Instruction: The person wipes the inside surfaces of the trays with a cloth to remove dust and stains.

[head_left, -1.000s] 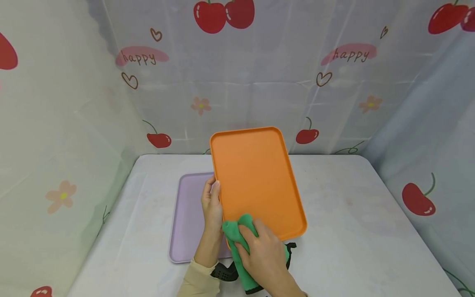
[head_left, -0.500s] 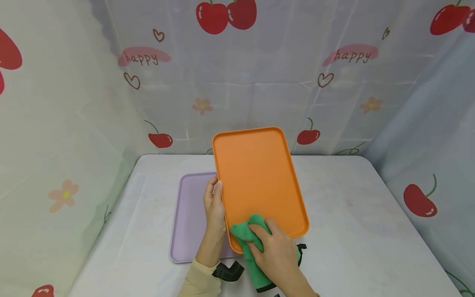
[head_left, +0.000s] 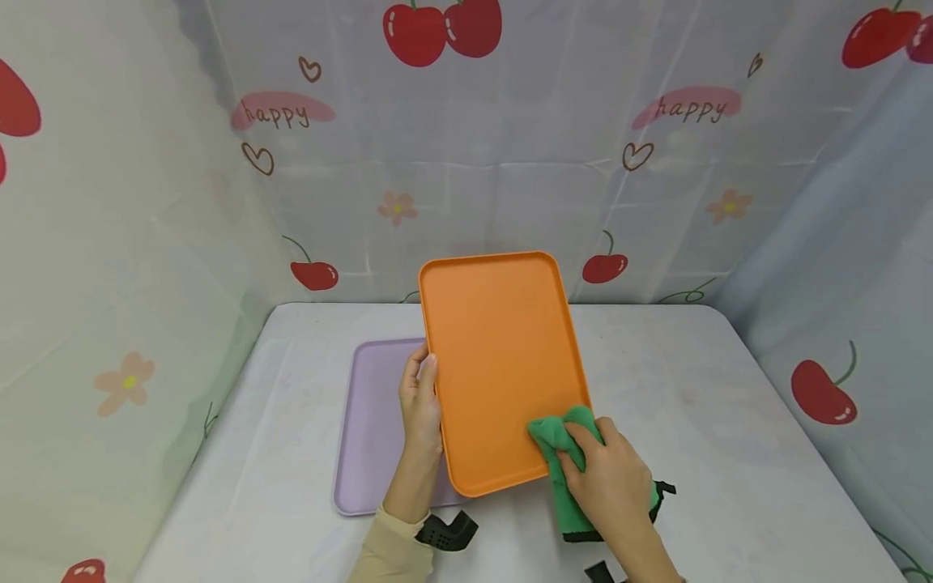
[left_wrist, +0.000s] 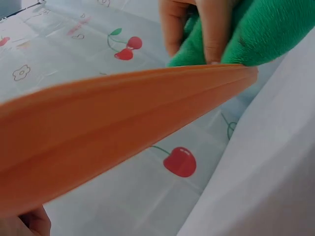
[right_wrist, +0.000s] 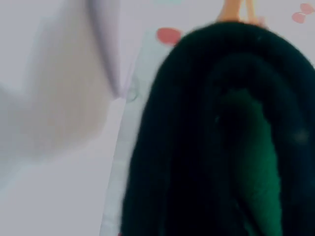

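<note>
My left hand (head_left: 421, 405) grips the left edge of an orange rectangular tray (head_left: 503, 356), thumb on the near face, holding it tilted up above the table. With my right hand (head_left: 612, 478) I hold a bunched green cloth (head_left: 568, 461) with black edging against the tray's lower right corner. In the left wrist view the tray (left_wrist: 98, 123) appears edge-on, with the cloth (left_wrist: 270, 34) and right fingers (left_wrist: 215, 29) at its far end. Folded layers of the cloth (right_wrist: 256, 162) fill much of the right wrist view and hide the right hand there.
A lilac tray (head_left: 372, 421) lies flat on the white table (head_left: 729, 453), partly behind the orange tray and left forearm. White curtains with cherry prints (head_left: 496, 162) enclose the table's back and sides. A black wrist mount (head_left: 447, 532) sits at the left sleeve.
My right hand has slid the green cloth rightward along the orange tray's lower edge, from its lower left corner to its lower right. The left hand and tray have barely moved.
</note>
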A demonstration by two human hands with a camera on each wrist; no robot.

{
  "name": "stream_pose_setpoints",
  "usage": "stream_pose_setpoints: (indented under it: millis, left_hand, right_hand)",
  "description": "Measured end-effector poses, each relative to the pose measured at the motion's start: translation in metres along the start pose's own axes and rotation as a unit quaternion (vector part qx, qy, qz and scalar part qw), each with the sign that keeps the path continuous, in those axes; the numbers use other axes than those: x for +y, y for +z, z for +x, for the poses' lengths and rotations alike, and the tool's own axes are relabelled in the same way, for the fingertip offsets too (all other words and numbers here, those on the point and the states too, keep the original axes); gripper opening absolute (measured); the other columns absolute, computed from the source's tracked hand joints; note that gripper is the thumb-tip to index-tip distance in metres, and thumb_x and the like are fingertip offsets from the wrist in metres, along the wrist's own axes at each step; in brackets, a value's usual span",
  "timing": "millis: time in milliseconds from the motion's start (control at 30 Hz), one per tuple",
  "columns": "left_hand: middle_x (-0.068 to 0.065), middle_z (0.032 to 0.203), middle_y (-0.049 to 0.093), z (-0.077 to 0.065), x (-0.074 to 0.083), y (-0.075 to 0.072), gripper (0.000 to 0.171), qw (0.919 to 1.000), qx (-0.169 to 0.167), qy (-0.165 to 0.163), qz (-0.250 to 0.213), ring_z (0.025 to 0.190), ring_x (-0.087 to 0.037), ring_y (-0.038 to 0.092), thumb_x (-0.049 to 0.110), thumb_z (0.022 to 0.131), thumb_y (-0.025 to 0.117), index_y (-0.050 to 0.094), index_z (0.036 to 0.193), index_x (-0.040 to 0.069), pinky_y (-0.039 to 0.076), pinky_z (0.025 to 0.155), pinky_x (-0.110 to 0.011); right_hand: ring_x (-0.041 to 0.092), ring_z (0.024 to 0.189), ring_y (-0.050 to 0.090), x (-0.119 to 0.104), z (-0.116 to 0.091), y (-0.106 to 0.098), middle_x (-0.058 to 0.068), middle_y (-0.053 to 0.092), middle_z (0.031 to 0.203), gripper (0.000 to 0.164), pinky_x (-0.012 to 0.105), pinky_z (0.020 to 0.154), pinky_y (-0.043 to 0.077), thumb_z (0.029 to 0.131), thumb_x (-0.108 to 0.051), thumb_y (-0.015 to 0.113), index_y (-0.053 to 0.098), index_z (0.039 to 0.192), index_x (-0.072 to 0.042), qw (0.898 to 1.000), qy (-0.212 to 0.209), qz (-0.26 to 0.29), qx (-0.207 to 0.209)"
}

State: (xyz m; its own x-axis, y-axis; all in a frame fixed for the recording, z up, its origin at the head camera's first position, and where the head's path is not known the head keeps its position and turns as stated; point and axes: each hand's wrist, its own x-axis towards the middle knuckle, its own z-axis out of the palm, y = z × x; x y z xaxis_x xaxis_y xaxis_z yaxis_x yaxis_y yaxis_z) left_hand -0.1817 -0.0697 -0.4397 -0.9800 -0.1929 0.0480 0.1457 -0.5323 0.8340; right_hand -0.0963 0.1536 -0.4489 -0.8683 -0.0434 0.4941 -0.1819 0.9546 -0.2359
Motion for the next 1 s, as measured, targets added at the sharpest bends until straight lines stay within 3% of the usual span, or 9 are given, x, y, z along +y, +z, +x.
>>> stream_pose_setpoints:
  millis: [300,567,800,1000]
  left_hand:
    - [0.001,0.093,0.069,0.000,-0.002,-0.001,0.030,0.9999,-0.002,0.001,0.015,0.074,-0.013,0.069,0.024,0.103,0.049,0.053,0.128,0.007,0.058,0.064,-0.025]
    - [0.000,0.094,0.067,0.003,-0.006,-0.004,0.033,0.9988,-0.001,0.010,0.048,0.074,-0.012,0.068,0.026,0.104,0.047,0.050,0.130,0.006,0.058,0.064,-0.025]
    - [0.003,0.097,0.063,0.013,-0.014,-0.012,0.027,0.9948,0.049,-0.021,0.087,0.078,-0.009,0.064,0.025,0.104,0.045,0.054,0.124,0.009,0.055,0.068,-0.022]
    - [-0.001,0.098,0.058,0.021,-0.038,-0.019,0.035,0.9910,0.032,-0.058,0.116,0.078,-0.011,0.060,0.028,0.104,0.045,0.049,0.130,0.005,0.053,0.069,-0.020]
  right_hand:
    - [0.028,0.057,0.054,0.035,-0.001,0.008,0.017,0.057,0.086,0.037,0.039,0.040,0.045,0.064,-0.013,0.088,0.074,0.099,-0.009,0.995,-0.015,-0.039,0.086]
    - [0.032,0.055,0.052,0.054,0.005,0.006,0.022,0.056,0.085,0.035,0.044,0.037,0.042,0.068,-0.012,0.084,0.073,0.100,-0.006,0.991,0.018,-0.038,0.127]
    - [0.042,0.058,0.056,0.083,0.009,0.000,0.028,0.057,0.090,0.031,0.054,0.042,0.045,0.075,-0.013,0.080,0.072,0.104,-0.003,0.985,0.081,-0.031,0.148]
    - [0.044,0.057,0.057,0.094,0.011,-0.009,0.029,0.058,0.091,0.031,0.056,0.041,0.043,0.077,-0.014,0.079,0.071,0.105,-0.003,0.980,0.110,-0.028,0.166]
